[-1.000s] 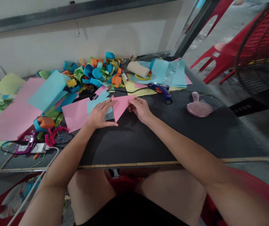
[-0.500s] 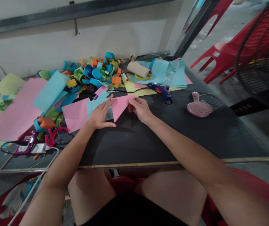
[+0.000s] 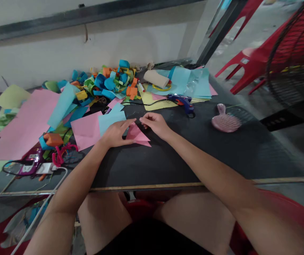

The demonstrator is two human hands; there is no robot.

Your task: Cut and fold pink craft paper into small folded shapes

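Note:
A folded pink paper (image 3: 138, 134) rests on the dark tabletop, its layers fanning into two points toward the right. My left hand (image 3: 117, 134) lies over its left side, thumb and fingers spread apart and touching the paper. Just right of the paper is my right hand (image 3: 156, 124), its fingers curled together with nothing visible in them and a small gap to the paper. Under and behind my left fingers lies a light blue sheet (image 3: 112, 120), next to a flat pink sheet (image 3: 86, 130).
Colourful paper loops (image 3: 109, 83) are heaped by the wall. A blue glue gun (image 3: 184, 102), a cardboard tube (image 3: 156, 78) and a pink hairbrush (image 3: 226, 123) lie to the right. Large pink sheets (image 3: 27, 124) and a purple device (image 3: 32, 159) with cables are left. A fan (image 3: 295, 60) stands far right.
The folded pink paper has turned, its points now facing right and toward me. My right hand has let go of its corner and moved slightly left. My left hand stays beside it.

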